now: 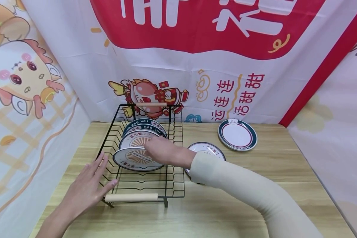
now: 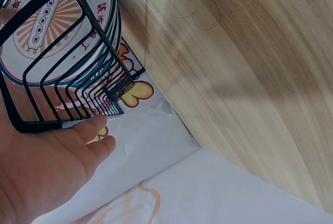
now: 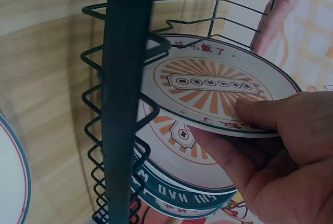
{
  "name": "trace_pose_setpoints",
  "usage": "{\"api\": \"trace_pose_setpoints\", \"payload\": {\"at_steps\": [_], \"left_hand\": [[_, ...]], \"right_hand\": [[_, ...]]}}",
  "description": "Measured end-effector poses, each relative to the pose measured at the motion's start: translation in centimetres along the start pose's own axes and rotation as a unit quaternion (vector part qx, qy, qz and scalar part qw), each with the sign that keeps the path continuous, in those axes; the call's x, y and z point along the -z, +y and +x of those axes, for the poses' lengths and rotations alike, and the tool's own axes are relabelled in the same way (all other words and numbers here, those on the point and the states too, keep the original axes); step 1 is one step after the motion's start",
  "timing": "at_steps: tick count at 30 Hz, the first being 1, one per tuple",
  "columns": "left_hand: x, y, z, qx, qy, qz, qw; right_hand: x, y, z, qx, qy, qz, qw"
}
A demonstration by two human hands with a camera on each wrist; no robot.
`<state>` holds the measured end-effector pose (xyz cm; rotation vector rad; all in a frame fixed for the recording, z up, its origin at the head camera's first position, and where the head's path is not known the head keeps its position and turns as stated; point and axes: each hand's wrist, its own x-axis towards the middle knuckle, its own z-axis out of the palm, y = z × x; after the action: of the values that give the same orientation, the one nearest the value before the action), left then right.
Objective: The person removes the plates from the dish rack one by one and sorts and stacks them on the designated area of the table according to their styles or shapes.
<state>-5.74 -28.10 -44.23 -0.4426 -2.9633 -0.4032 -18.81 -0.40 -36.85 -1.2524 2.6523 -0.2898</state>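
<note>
My right hand (image 1: 162, 150) pinches a white plate (image 3: 208, 73) with an orange sunburst pattern, thumb on its face and fingers behind. The plate sits tilted in the front part of a black wire dish rack (image 3: 125, 99). Behind it in the rack stand another sunburst plate (image 1: 131, 140) and dark-green-rimmed plates (image 1: 137, 124) with lettering. At the rack's left side rests my left hand (image 1: 86, 185), its fingers straight along the outer edge and its thumb over the wires. The left wrist view shows those fingers against the frame.
Right of the rack lies a white plate (image 1: 208, 148) with red characters, partly hidden by my right forearm. Farther back on the wooden table (image 1: 256, 162) is a green-rimmed plate (image 1: 238, 134). The rack has light wooden handles (image 1: 131, 197) front and back. Printed cloth (image 1: 181, 66) hangs behind.
</note>
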Motion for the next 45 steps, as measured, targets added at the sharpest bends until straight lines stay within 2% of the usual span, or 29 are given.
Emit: {"api": "trace_pose_setpoints", "payload": {"at_steps": [12, 21, 28, 34, 39, 45], "left_hand": [[0.0, -0.1, 0.1, 0.002, 0.0, 0.001, 1.0], [-0.1, -0.1, 0.0, 0.0, 0.005, -0.001, 1.0], [0.0, -0.2, 0.0, 0.002, -0.002, -0.003, 1.0], [0.0, 0.0, 0.1, 0.003, -0.001, -0.005, 1.0], [0.0, -0.1, 0.0, 0.001, 0.002, -0.002, 1.0], [-0.1, -0.2, 0.0, 0.0, 0.003, -0.003, 1.0]], "right_hand": [[0.2, 0.1, -0.4, -0.015, 0.009, 0.025, 1.0], [0.8, 0.4, -1.0, -0.004, 0.049, 0.039, 0.998], [1.7, 0.5, -1.9, -0.017, 0.065, 0.059, 0.996], [3.0, 0.7, -3.0, -0.008, 0.107, 0.074, 0.991], [4.4, 1.4, -4.2, 0.007, 0.15, 0.112, 0.982], [5.6, 2.3, -5.7, -0.011, 0.192, 0.132, 0.972]]}}
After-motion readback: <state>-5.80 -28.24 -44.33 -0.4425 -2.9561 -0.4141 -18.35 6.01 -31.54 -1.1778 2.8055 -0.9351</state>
